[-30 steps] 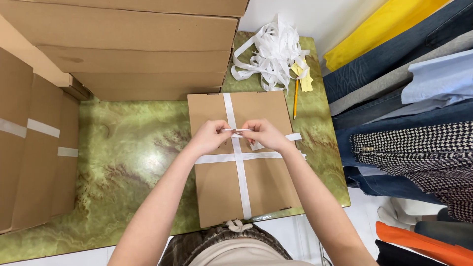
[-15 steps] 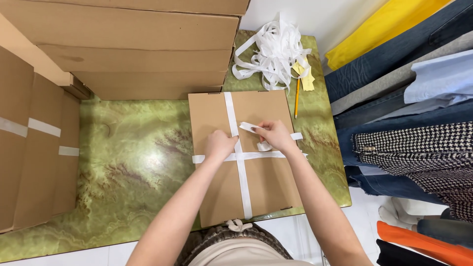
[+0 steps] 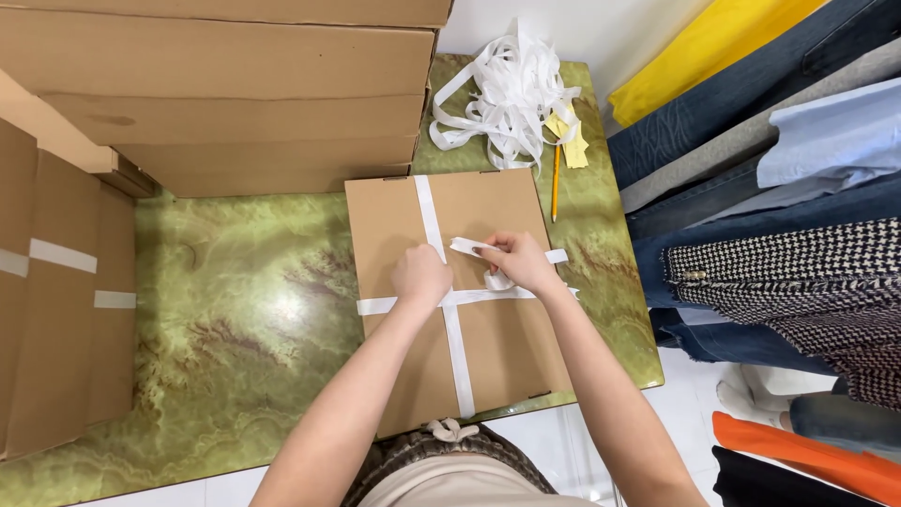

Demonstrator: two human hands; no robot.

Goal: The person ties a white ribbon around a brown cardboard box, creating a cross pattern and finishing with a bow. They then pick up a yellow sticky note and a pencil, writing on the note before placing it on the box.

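Since the earlier frame, both hands have dropped from mid-box toward the strap crossing. Head view: left hand (image 3: pixel 421 275) pressed closed on white strap (image 3: pixel 441 300); right hand (image 3: pixel 518 260) pinching its loose end. Cardboard box (image 3: pixel 497 347) lies on green marbled worktop (image 3: pixel 225 319), beside stacked cartons (image 3: pixel 235 94) and hanging garments (image 3: pixel 779 188).

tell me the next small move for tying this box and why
Probably draw the loose white ribbon end snug with the right hand while the left hand keeps pressing the crossing. The ribbon already wraps the flat cardboard box both ways, but the end in the fingers looks slack and unknotted.
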